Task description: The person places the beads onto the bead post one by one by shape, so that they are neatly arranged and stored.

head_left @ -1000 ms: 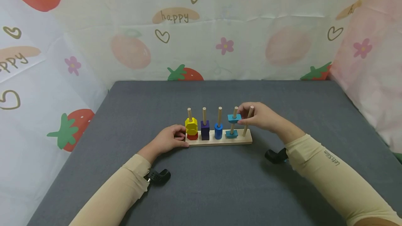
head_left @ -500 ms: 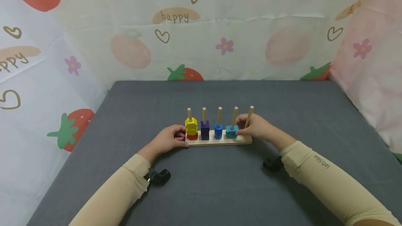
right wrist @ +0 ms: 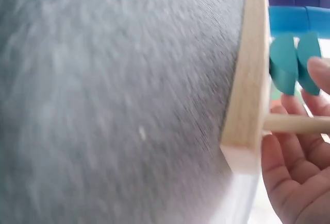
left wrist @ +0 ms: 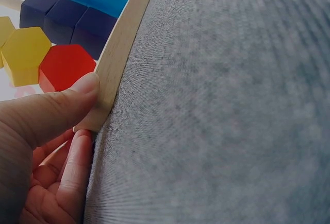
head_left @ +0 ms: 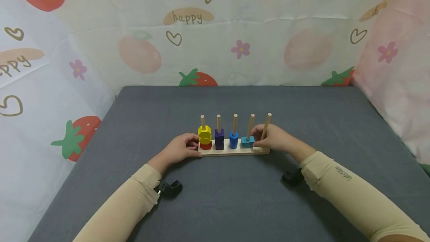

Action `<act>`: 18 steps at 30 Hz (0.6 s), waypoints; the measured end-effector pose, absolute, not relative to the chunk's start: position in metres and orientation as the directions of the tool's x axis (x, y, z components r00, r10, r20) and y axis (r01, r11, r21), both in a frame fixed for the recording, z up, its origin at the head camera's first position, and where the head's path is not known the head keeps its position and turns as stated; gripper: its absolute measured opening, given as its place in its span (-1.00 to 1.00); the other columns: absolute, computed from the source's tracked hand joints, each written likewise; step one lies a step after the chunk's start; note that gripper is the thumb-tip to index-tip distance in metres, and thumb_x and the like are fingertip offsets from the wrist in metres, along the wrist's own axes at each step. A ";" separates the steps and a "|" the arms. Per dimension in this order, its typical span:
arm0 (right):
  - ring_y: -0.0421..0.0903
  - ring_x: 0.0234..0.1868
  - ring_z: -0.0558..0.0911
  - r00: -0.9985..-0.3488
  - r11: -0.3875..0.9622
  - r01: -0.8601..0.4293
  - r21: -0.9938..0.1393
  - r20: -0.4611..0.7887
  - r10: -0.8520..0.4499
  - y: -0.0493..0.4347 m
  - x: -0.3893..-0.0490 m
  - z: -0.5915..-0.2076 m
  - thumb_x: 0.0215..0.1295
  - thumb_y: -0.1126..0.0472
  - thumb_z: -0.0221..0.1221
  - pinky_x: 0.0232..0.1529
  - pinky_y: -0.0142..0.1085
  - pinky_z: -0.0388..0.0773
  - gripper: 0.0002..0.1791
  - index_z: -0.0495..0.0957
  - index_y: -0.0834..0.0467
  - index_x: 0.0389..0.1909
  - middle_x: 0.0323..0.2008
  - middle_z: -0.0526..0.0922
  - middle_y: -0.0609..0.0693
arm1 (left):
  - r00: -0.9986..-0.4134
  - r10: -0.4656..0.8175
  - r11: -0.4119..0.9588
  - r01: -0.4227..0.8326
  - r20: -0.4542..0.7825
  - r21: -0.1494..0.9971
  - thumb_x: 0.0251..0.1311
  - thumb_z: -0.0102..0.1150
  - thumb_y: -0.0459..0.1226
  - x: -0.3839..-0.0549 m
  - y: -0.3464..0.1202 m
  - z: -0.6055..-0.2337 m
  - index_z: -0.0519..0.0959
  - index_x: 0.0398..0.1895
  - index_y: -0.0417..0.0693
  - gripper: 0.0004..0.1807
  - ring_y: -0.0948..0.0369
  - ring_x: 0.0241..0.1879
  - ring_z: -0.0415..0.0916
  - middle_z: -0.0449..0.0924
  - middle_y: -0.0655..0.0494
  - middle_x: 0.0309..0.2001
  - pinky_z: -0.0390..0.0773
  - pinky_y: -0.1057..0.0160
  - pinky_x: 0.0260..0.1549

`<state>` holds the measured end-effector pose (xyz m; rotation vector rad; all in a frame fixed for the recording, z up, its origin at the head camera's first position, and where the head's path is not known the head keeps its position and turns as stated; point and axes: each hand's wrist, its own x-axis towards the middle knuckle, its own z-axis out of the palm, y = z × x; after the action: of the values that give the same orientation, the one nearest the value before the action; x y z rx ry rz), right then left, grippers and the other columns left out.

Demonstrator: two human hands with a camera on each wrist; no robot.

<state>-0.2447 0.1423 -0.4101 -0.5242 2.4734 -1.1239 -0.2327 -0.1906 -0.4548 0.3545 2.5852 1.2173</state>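
Observation:
A wooden peg stacker [head_left: 235, 152] with a row of upright pegs lies on the table. My left hand [head_left: 181, 146] grips its left end; in the left wrist view the thumb presses the edge beside a red hexagonal block [left wrist: 67, 67]. Around the fourth peg, my right hand [head_left: 277, 137] pinches the upper teal half-round block [right wrist: 308, 54], just above a matching lower teal block [right wrist: 284, 64]. Its fingers reach behind the bare right-end peg [right wrist: 296, 123]. Yellow hexagons [head_left: 204, 133] top the red block, with purple square blocks [head_left: 219, 139] and blue round blocks [head_left: 233, 140] on neighbouring pegs.
Dark grey cloth covers the table [head_left: 215, 197]. Behind it hangs a pale curtain [head_left: 215, 47] printed with strawberries and hearts. A black wrist camera [head_left: 170, 189] sits at the left cuff, another black camera [head_left: 293, 177] at the right.
My right hand has brought the upper teal block down the fourth peg, from near its top to the lower teal block. The left hand has stayed at the stacker's end.

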 end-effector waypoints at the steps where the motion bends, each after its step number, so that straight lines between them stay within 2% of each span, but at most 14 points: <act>1: -0.08 -0.24 0.54 -0.857 0.616 -0.186 -0.765 -0.180 -0.483 0.144 -0.244 -0.409 0.11 0.23 0.27 -0.21 -0.20 0.50 -0.71 0.51 0.18 -0.14 -0.30 0.57 0.00 | -0.935 0.330 0.617 0.112 -0.127 0.779 -0.15 0.43 -0.19 -0.232 -0.191 -0.454 0.52 -0.10 0.00 -0.53 0.23 -0.18 0.45 0.49 0.13 -0.19 0.52 0.29 -0.11; 5: -0.03 -0.09 0.56 -0.840 0.620 -0.217 -0.754 -0.179 -0.512 0.159 -0.241 -0.402 0.13 0.22 0.25 -0.11 -0.15 0.52 -0.64 0.49 0.17 -0.03 -0.16 0.59 0.02 | -0.933 0.336 0.612 0.114 -0.127 0.783 -0.14 0.43 -0.19 -0.232 -0.190 -0.454 0.52 -0.09 -0.02 -0.53 0.23 -0.17 0.44 0.48 0.12 -0.18 0.52 0.30 -0.10; 9: 0.05 0.01 0.52 -0.830 0.625 -0.231 -0.746 -0.184 -0.526 0.182 -0.239 -0.393 0.15 0.25 0.23 -0.03 -0.12 0.49 -0.63 0.47 0.21 -0.01 -0.04 0.56 0.10 | -0.935 0.330 0.617 0.106 -0.133 0.779 -0.14 0.43 -0.19 -0.232 -0.190 -0.454 0.52 -0.09 0.00 -0.53 0.22 -0.17 0.44 0.48 0.13 -0.19 0.51 0.29 -0.09; 18: 0.09 -0.01 0.51 -0.792 0.635 -0.211 -0.743 -0.251 -0.556 0.233 -0.227 -0.385 0.15 0.26 0.22 -0.09 -0.21 0.51 -0.64 0.48 0.23 -0.01 -0.04 0.54 0.14 | -0.932 0.336 0.619 0.108 -0.138 0.778 -0.14 0.43 -0.17 -0.232 -0.191 -0.454 0.52 -0.10 0.01 -0.54 0.21 -0.17 0.44 0.48 0.13 -0.20 0.51 0.27 -0.08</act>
<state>-0.2266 0.2330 -0.3847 -0.6027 2.3943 -1.0045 -0.2324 -0.1914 -0.4539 0.3616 2.5742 1.2109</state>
